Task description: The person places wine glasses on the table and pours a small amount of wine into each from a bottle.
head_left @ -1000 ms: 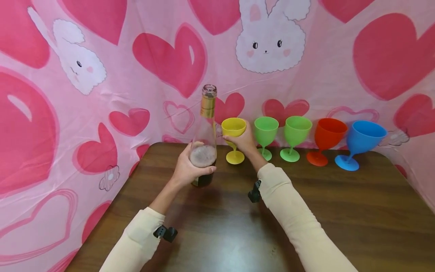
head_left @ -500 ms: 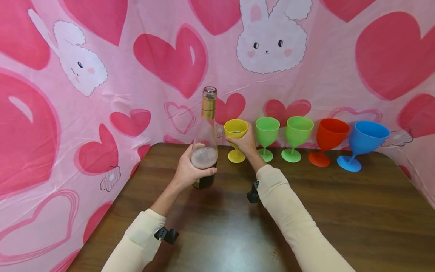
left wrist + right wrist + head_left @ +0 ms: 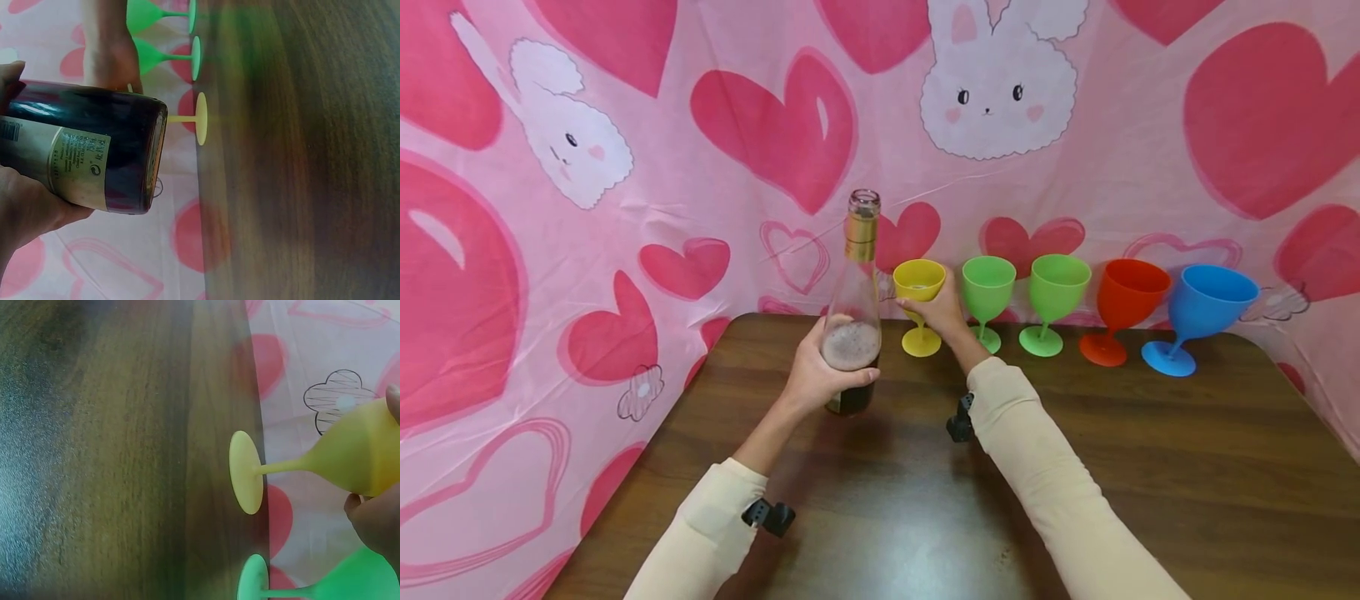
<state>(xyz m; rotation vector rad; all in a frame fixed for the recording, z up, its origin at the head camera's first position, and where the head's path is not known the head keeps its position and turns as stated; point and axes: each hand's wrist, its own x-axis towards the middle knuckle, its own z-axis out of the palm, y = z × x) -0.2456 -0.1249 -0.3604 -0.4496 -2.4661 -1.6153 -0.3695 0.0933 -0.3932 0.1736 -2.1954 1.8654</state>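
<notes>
In the head view my left hand (image 3: 823,371) grips the lower body of a glass wine bottle (image 3: 854,308), its mouth bare, dark foamy liquid inside. The left wrist view shows a paper label (image 3: 81,165) and the bottle's base apart from the table. Just right of it, my right hand (image 3: 942,308) holds a yellow plastic goblet (image 3: 919,275) by its bowl, upright. A pale glint shows inside the bowl. In the right wrist view, the goblet's foot (image 3: 246,472) is at the table's far edge; I cannot tell whether it touches the wood.
To the right stand a green goblet (image 3: 988,283), a second green goblet (image 3: 1058,287), a red goblet (image 3: 1127,292) and a blue goblet (image 3: 1210,300) in a row along the back of the brown wooden table (image 3: 865,500). A pink heart-print cloth (image 3: 737,167) hangs behind.
The yellow goblet has shifted slightly right and a glint now shows inside its bowl. The bottle and both hands stay nearly in place.
</notes>
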